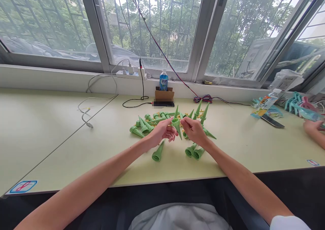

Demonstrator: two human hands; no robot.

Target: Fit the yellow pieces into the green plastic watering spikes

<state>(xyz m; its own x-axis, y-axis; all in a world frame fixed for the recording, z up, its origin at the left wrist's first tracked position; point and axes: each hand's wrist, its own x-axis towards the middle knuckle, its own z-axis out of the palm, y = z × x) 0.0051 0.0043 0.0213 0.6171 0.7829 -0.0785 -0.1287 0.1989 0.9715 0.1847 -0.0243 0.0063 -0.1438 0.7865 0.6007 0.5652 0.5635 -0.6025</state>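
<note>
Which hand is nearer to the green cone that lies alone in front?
Left. The left hand is just beyond the lone green cone; the right hand is farther right.

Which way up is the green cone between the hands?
Tip down: the green cone shows its wide rim above its point.

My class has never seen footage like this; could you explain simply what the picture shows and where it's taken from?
There is no machine here: these are a person's bare hands, seen by a camera worn on that person's head, looking forward and down. The left hand holds a green cone; the right hand is close against it, its exact grip unclear. More green cones lie on the pale table. Toward the right are a phone and another person's hand.
</note>
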